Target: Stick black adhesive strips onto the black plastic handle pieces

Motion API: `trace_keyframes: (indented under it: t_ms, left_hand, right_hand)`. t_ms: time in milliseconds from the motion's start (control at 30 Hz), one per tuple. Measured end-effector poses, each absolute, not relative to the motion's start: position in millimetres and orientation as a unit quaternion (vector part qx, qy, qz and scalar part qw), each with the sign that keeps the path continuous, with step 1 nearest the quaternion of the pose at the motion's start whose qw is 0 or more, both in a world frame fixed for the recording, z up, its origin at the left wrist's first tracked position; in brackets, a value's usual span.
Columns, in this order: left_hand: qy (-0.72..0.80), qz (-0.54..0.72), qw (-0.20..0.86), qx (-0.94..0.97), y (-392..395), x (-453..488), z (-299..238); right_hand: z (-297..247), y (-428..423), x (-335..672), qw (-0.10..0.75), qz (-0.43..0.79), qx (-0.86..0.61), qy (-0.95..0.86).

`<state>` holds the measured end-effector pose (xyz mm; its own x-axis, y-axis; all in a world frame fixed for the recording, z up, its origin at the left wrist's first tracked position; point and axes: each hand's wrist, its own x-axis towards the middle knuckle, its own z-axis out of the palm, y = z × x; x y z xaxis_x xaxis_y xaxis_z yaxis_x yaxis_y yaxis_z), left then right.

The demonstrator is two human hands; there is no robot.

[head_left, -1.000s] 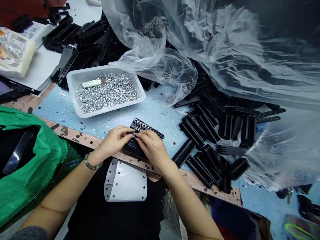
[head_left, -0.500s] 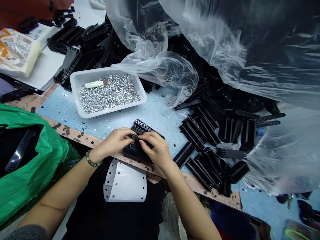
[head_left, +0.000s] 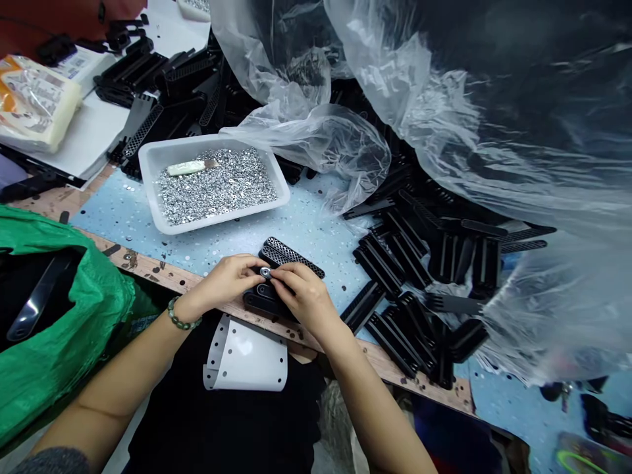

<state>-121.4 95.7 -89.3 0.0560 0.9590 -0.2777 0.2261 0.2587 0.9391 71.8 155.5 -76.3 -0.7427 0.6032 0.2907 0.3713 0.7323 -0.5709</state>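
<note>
Blue benchtop [head_left: 306, 227] glitters with stray washers [head_left: 129, 187] (tiny, silver) while the left hand [head_left: 224, 283] grips a black plastic strip [head_left: 264, 297] and the right hand [head_left: 309, 296] pinches an eyelet [head_left: 265, 272] on it.

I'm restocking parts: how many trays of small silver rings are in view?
2: a white tray near the view's centre, and another cut off at the top edge. More may lie under the plastic sheet.

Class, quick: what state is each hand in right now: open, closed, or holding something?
Left hand: closed, holding a black plastic part.
Right hand: closed on the same part, fingertips beside a small metal ring.
</note>
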Motion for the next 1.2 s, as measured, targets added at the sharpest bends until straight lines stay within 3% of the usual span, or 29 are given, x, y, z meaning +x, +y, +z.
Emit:
trace_keyframes:
  t_ms: [200,367,633,1200]
  left_hand:
    - [0.587,0.342,0.571,0.462,98,-117,-89]
    - [0.607,0.351,0.559,0.443,97,-113,-94]
    - [0.623,0.355,0.531,0.451,94,-112,-90]
    - [0.603,0.356,0.448,0.555,87,-115,-90]
  right_hand:
    - [-75,153,69,0.217,0.216,-0.264,-0.915]
    - [-63,146,83,0.147,0.121,-0.362,-0.912]
    - [-65,152,115,0.158,0.337,-0.445,-0.815]
    - [-43,166,100,-0.005,0.355,-0.536,-0.766]
